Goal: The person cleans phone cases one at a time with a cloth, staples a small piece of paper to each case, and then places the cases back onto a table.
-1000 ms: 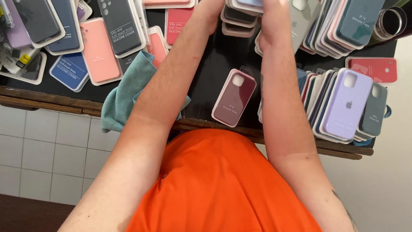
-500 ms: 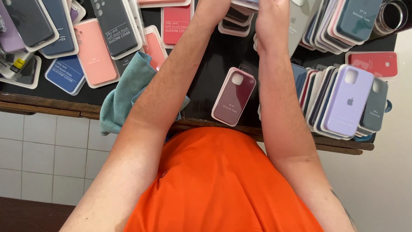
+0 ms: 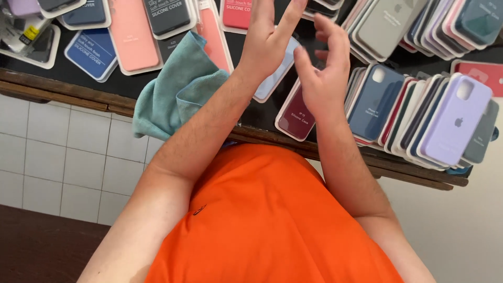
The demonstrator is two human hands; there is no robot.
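Hands above maroon case

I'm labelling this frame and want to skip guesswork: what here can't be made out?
- Left hand, head view: fingertips cut by the top edge.
- Pale blue case: mostly behind that hand; grip unclear.
- Maroon case: top hidden by the right hand.
- Stacked cases: only edges show.

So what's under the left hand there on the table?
Under the left hand lies a pale blue phone case, partly showing past the palm. Its upper part is covered by the hand, so nothing more can be told.
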